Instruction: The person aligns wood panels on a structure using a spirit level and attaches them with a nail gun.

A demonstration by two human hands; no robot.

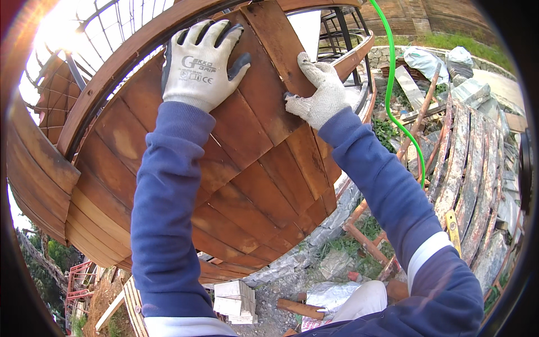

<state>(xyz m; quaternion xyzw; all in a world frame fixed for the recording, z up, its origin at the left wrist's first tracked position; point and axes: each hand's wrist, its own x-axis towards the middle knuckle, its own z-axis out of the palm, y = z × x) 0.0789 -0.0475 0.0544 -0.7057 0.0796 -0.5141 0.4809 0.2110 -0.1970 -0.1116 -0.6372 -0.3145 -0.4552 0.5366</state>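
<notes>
Evidently stiff and flat, a reddish-brown wooden plank (275,42) lay slantwise near the top of a curved plank shell (269,208), between the two hands. It was probably light enough for one person but, being thin, perhaps liable to split at its ends; its smooth face might have been slippery, so the long edges looked the best hold. The pale-gloved right hand (323,92) was bent at the plank's right edge, thumb and fingers apart; whether it gripped firmly could not be told. The left hand (199,70), likewise gloved, lay flat with fingers spread on the shell's boards, grasping nothing. The shell's surface bulged, patchy and brown, bordered at the upper left by a curved wooden rim (112,64). Outdoors around it, a green hose (388,84) hung before weathered slats (469,151), a yellow spirit level (452,233) rested near them, and a stack of pale tiles (234,300) stood on gravelly ground (269,320).
</notes>
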